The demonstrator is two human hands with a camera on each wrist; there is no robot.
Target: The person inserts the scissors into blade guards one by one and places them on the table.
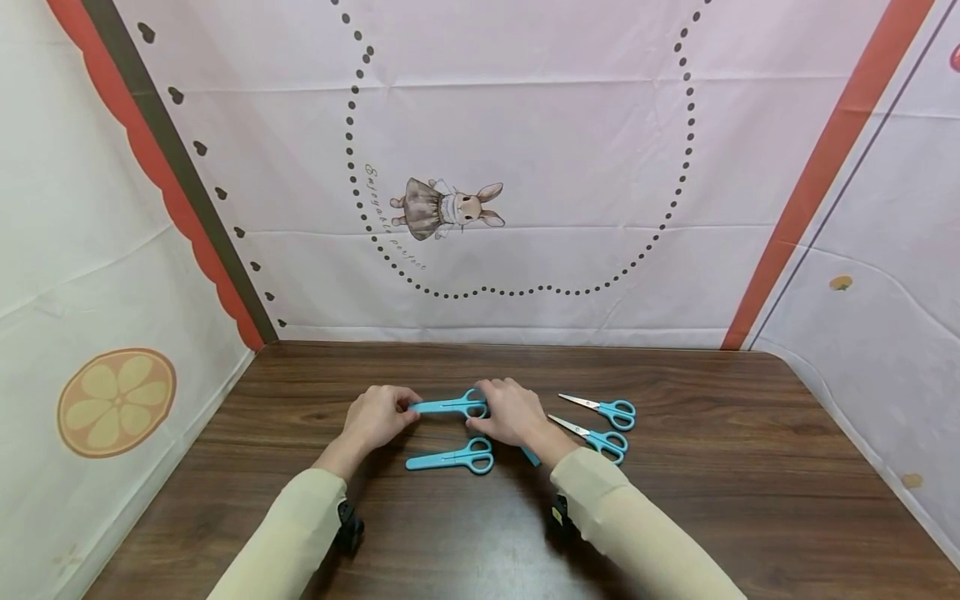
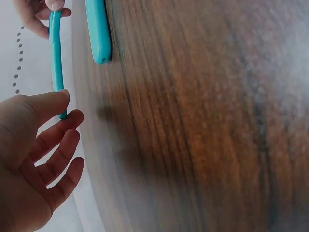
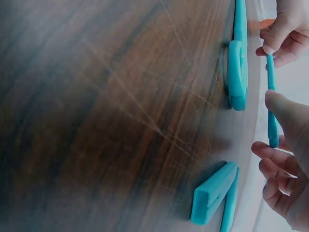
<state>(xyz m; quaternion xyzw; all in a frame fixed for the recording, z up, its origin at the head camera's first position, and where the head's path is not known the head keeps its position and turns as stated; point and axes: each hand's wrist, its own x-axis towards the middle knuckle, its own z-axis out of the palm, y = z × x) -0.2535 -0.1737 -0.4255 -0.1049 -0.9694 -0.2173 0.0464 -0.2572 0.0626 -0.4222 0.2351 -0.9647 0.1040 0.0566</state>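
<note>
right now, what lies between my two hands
One pair of sheathed scissors, pinched at both ends, spans from left hand to right hand, as the head view shows.

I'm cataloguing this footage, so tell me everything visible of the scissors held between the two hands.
The held scissors are light blue and look like smooth plastic, with two finger loops. A matching sheath covers the blades, hiding them. They are raised above the tabletop, lying roughly crosswise, sheath toward the left and loops toward the right. The left hand pinches the sheath's tip; the right hand holds the loop end. Another sheathed pair lies nearer the person.
</note>
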